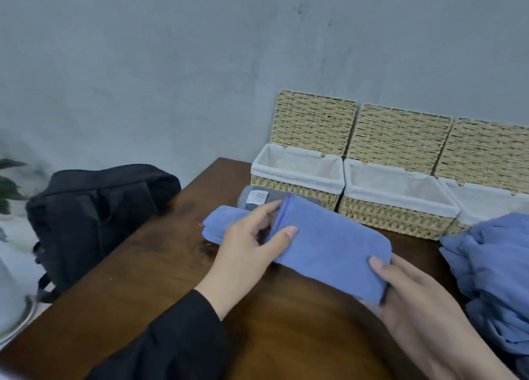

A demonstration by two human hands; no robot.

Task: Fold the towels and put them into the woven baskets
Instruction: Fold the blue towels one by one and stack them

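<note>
Both my hands hold the folded blue towel [329, 245] just above the table [160, 265]: my left hand [252, 245] pinches its far-left end, thumb on top, and my right hand [412, 299] grips the near-right end, thumb over the fold. Its long axis runs on a slant from the far left to the near right. Three open woven baskets line the table's back edge; the middle basket [400, 205] sits straight beyond the towel, nearest my right hand. I judge the towel needs a turn to lie along that basket. More blue towels [492, 271] are heaped at the right edge.
</note>
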